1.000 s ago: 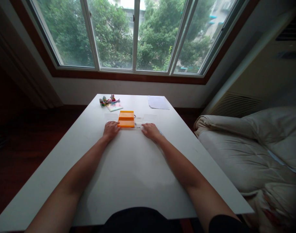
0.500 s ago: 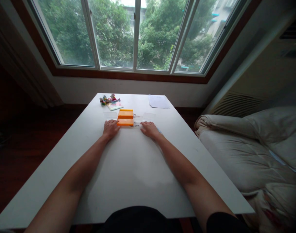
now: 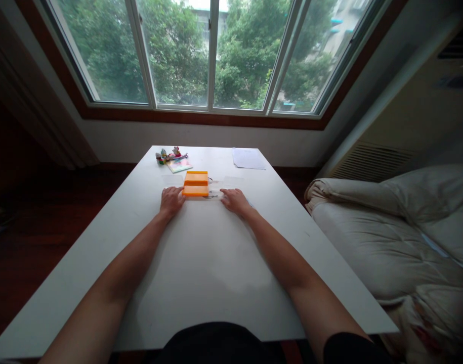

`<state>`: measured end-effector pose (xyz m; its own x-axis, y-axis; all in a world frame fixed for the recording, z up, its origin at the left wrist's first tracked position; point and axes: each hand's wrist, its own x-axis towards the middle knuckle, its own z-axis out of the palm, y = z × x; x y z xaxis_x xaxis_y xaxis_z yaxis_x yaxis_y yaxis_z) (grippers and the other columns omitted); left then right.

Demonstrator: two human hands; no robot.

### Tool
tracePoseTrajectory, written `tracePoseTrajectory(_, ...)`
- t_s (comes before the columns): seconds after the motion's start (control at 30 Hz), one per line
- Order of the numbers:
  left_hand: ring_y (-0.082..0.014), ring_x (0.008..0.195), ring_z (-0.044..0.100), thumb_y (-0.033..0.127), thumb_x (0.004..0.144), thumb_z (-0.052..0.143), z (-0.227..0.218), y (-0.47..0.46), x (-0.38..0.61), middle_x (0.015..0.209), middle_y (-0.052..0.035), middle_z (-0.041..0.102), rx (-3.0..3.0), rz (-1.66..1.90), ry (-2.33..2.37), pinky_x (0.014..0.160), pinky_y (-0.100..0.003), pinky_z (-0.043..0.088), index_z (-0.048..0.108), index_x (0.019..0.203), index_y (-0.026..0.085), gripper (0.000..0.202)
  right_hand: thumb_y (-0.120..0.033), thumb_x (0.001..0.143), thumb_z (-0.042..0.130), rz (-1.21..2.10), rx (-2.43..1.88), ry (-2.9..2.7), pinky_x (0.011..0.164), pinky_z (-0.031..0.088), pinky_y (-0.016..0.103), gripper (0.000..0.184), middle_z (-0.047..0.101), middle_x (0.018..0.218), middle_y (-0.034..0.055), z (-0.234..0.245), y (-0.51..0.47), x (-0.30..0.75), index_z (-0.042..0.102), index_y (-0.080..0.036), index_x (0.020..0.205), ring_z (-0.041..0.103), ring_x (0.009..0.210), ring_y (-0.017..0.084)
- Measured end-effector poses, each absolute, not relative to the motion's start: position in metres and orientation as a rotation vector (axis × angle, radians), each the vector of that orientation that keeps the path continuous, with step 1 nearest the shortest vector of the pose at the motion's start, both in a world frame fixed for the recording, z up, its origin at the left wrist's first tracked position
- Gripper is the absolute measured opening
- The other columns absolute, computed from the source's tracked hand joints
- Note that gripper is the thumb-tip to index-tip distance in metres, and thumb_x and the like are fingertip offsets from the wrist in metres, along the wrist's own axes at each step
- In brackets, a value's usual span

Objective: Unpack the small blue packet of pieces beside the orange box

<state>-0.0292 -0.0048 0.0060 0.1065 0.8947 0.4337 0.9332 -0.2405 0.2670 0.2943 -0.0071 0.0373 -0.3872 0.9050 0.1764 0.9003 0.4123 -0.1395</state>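
Note:
An orange case [image 3: 196, 190] lies unfolded on the white table, its two halves one behind the other. Clear, thin pieces flank it: a flat transparent sheet [image 3: 172, 180] on the left and another clear sheet [image 3: 234, 180] on the right. Small dark wire-like items [image 3: 212, 196] lie at the case's right side, too small to name. My left hand [image 3: 172, 200] rests on the table with fingers forward, its thumb side at the case's left front corner. My right hand [image 3: 234, 200] lies with fingers stretched toward the clear piece right of the case.
At the table's far left stand several small colourful figures [image 3: 163, 156] beside a pastel booklet [image 3: 180, 166]. White papers [image 3: 248, 158] lie at the far right. A couch [image 3: 386, 242] stands right of the table [image 3: 212, 273], and a window is beyond it.
My left hand has shifted very slightly left, its fingers at the case's corner. My right hand and the case have hardly moved.

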Motion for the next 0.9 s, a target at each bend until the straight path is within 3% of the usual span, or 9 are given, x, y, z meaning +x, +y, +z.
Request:
tracePoseTrajectory(0.3, -0.0303, 0.125, 0.054, 0.031, 0.090, 0.057, 0.012, -0.009, -0.025, 0.124, -0.0102, 0.068, -2.292, -0.833, -1.868, 0.115, -0.050, 0.030, 0.070, 0.124, 0.025, 0.036, -0.039, 0.102, 0.048, 0.081, -1.834, -2.258, 0.099, 0.046, 0.032, 0.035, 0.071, 0.125, 0.0075, 0.046, -0.004, 0.300, 0.070, -0.023, 0.124, 0.063, 0.117, 0.023)
tracePoseTrajectory(0.5, -0.0295, 0.123, 0.055, 0.031, 0.091, 0.057, 0.014, -0.012, -0.025, 0.122, -0.0092, 0.070, -2.318, -0.841, -1.845, 0.115, -0.051, 0.030, 0.074, 0.113, 0.026, 0.029, -0.041, 0.100, 0.050, 0.155, -1.831, -2.302, 0.097, 0.046, 0.029, 0.034, 0.071, 0.125, 0.0064, 0.044, 0.000, 0.303, 0.071, -0.024, 0.121, 0.064, 0.116, 0.022)
tracePoseTrajectory(0.9, -0.0301, 0.121, 0.056, 0.030, 0.090, 0.057, 0.015, -0.013, -0.026, 0.120, -0.0096, 0.070, -2.315, -0.844, -1.859, 0.116, -0.053, 0.029, 0.075, 0.112, 0.026, 0.028, -0.037, 0.097, 0.056, 0.119, -1.741, -2.446, 0.096, 0.045, 0.026, 0.028, 0.071, 0.122, 0.0058, 0.051, 0.013, 0.300, 0.072, -0.025, 0.117, 0.065, 0.113, 0.020)
